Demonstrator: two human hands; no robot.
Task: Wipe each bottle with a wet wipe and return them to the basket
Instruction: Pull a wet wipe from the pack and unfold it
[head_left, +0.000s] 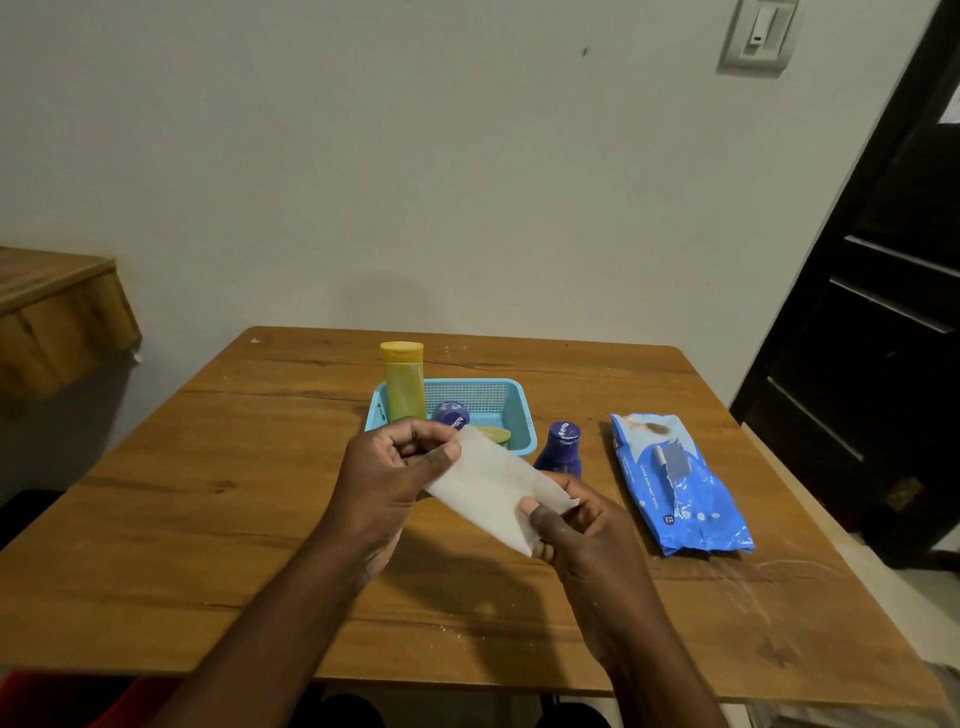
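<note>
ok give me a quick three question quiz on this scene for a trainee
1. True or false: the blue bottle on the table stands inside the basket.
2. What do the left hand and right hand hold between them?
3. The wipes pack lies on which side of the basket: A) left B) right C) behind?

Key: 1. False, it stands outside, right of the basket. 2. A wipe. 3. B.

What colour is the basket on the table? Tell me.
Light blue, a turquoise plastic mesh basket; the head view, the only one, shows it clearly.
</note>
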